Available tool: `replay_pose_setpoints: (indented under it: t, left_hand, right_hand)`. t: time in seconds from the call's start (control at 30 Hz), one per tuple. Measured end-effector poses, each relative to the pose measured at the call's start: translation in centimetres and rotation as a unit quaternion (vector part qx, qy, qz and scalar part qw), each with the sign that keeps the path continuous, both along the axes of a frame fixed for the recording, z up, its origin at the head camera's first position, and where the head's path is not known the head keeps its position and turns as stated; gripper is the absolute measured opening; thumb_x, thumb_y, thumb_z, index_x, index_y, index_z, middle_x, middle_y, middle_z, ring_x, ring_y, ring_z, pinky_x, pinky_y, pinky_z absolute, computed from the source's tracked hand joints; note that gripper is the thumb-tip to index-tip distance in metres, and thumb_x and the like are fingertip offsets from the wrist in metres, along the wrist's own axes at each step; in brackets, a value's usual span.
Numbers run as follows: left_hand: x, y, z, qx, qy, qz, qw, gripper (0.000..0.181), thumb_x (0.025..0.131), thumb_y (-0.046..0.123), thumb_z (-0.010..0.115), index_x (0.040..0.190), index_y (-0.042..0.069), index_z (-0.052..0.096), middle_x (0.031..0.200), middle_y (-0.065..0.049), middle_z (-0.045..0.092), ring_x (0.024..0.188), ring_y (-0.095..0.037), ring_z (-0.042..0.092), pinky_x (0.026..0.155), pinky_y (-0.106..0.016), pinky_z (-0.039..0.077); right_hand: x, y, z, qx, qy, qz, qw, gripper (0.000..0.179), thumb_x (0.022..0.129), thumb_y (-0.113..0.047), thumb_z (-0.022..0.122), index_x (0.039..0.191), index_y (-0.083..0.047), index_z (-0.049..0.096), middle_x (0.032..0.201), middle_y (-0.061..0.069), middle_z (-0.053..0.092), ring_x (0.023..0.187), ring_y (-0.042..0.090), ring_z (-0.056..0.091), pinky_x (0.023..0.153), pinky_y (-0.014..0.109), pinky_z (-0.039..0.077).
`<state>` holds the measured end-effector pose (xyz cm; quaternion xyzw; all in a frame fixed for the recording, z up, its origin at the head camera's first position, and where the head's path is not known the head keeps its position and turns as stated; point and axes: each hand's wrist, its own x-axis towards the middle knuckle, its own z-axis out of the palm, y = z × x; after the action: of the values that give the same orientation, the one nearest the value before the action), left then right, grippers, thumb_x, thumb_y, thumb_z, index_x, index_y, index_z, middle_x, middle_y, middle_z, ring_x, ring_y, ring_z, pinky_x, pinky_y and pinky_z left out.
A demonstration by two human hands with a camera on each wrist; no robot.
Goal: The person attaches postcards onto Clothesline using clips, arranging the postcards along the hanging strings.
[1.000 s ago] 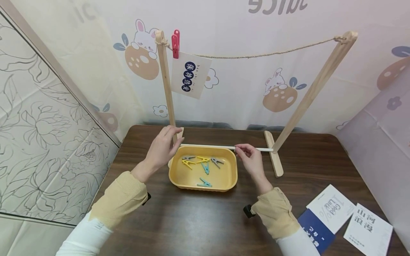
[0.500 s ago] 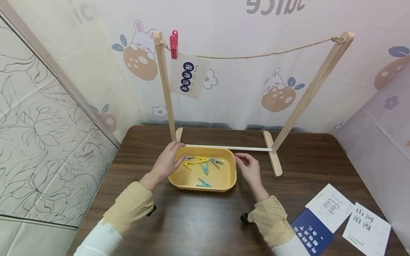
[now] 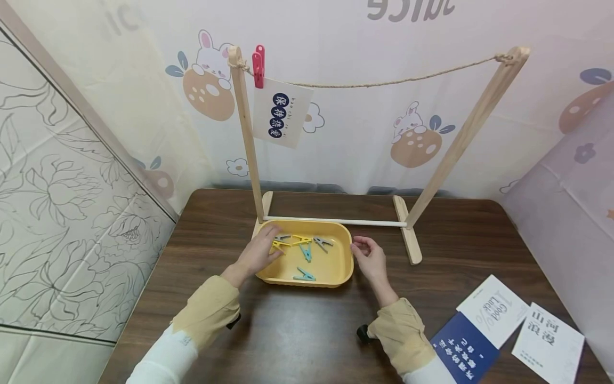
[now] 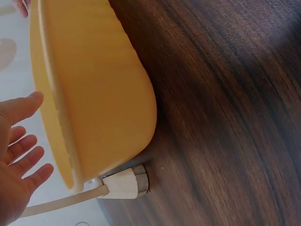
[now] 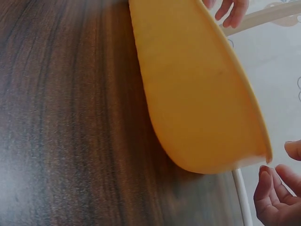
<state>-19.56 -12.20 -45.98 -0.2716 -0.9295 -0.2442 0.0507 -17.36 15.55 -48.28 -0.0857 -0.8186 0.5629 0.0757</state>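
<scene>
In the head view, a yellow plastic basin (image 3: 336, 266) holds several small clothespins: a yellow clothespin (image 3: 301, 240), a teal clothespin (image 3: 304, 274) and a grey clothespin (image 3: 322, 243) among them. My left hand (image 3: 259, 250) hovers over the basin's left end, its fingers relaxed and spread from the thumb. The left wrist view shows nothing between those fingers. Beside the right rim is my right hand (image 3: 371, 260), fingers loosely bent, thumb apart. Its fingertips (image 5: 265, 170) are close to the rim in the right wrist view; I cannot tell whether they touch it.
Behind the basin stands a wooden frame (image 3: 467, 133) with a white crossbar (image 3: 374, 222). A twine line (image 3: 364, 85) spans its posts. A red clothespin (image 3: 258, 66) holds a card (image 3: 283, 113) there. A blue card (image 3: 465, 346) and white cards (image 3: 549, 341) lie at right.
My left hand has come down and right, from beside the left post to over the basin's left end. My right hand has moved slightly nearer along the basin's right side.
</scene>
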Motion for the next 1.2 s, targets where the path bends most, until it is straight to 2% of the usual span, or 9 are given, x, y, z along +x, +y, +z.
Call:
replay_pose_setpoints:
  t: [0.3, 0.53, 0.63, 0.67, 0.87, 0.93, 1.2]
  left_hand:
    - [-0.9, 0.5, -1.1, -0.051, -0.030, -0.012, 0.9982, 0.058, 0.070, 0.007, 0.074, 0.119, -0.006, 0.047, 0.117, -0.015, 0.048, 0.111, -0.028, 0.043, 0.094, -0.036, 0.035]
    - [-1.6, 1.0, -1.7, -0.097, -0.065, -0.026, 0.9928, 0.057, 0.071, 0.007, 0.074, 0.120, -0.005, 0.048, 0.117, -0.016, 0.049, 0.110, -0.030, 0.044, 0.093, -0.037, 0.037]
    - [-1.9, 1.1, -2.1, -0.117, -0.083, -0.025, 0.9893, 0.055, 0.073, 0.008, 0.073, 0.120, -0.006, 0.048, 0.119, -0.018, 0.048, 0.111, -0.032, 0.044, 0.094, -0.038, 0.037]
    - [-2.0, 1.1, -2.4, -0.123, -0.072, -0.029, 0.9893, 0.054, 0.072, 0.010, 0.073, 0.118, -0.006, 0.049, 0.117, -0.017, 0.049, 0.110, -0.031, 0.045, 0.092, -0.036, 0.038]
    - [-2.5, 1.4, -2.9, -0.141, -0.080, -0.022, 0.9865, 0.049, 0.072, 0.007, 0.072, 0.114, -0.008, 0.052, 0.113, -0.018, 0.050, 0.109, -0.031, 0.045, 0.092, -0.036, 0.038]
    - [-2.5, 1.6, -2.8, -0.145, -0.098, -0.010, 0.9845, 0.048, 0.072, 0.004, 0.071, 0.115, -0.008, 0.052, 0.116, -0.019, 0.049, 0.112, -0.032, 0.043, 0.095, -0.037, 0.035]
    - [-2.8, 1.9, -2.8, -0.173, -0.093, 0.010, 0.9805, 0.047, 0.071, 0.007, 0.073, 0.112, -0.003, 0.054, 0.117, -0.016, 0.050, 0.111, -0.029, 0.044, 0.095, -0.035, 0.035]
  right_hand:
    - [0.1, -0.1, -0.6, -0.006, -0.050, 0.004, 0.9987, 0.025, 0.084, -0.009, 0.059, 0.105, 0.005, 0.058, 0.092, 0.019, 0.060, 0.068, 0.014, 0.055, 0.053, 0.019, 0.046]
    - [0.1, 0.0, -1.3, -0.011, -0.074, 0.005, 0.9972, 0.024, 0.085, -0.009, 0.058, 0.105, 0.005, 0.058, 0.090, 0.018, 0.059, 0.065, 0.012, 0.054, 0.050, 0.021, 0.048]
    - [0.1, 0.0, -1.5, -0.006, -0.071, 0.005, 0.9974, 0.023, 0.085, -0.009, 0.058, 0.104, 0.005, 0.058, 0.089, 0.018, 0.059, 0.066, 0.017, 0.055, 0.049, 0.020, 0.047]
    - [0.1, -0.1, -1.6, -0.007, -0.070, 0.006, 0.9975, 0.023, 0.085, -0.009, 0.058, 0.103, 0.005, 0.058, 0.088, 0.018, 0.059, 0.067, 0.019, 0.056, 0.049, 0.020, 0.047]
    - [0.2, -0.2, -1.7, -0.017, -0.070, 0.001, 0.9974, 0.023, 0.085, -0.010, 0.058, 0.103, 0.005, 0.059, 0.087, 0.017, 0.059, 0.072, 0.028, 0.057, 0.048, 0.020, 0.046]
    - [0.2, -0.2, -1.7, -0.024, -0.071, -0.001, 0.9972, 0.024, 0.085, -0.010, 0.059, 0.103, 0.005, 0.059, 0.086, 0.017, 0.058, 0.070, 0.026, 0.056, 0.048, 0.019, 0.046]
    - [0.3, -0.2, -1.9, -0.048, -0.071, -0.003, 0.9963, 0.024, 0.085, -0.010, 0.060, 0.103, 0.006, 0.058, 0.086, 0.017, 0.057, 0.059, 0.011, 0.051, 0.047, 0.021, 0.045]
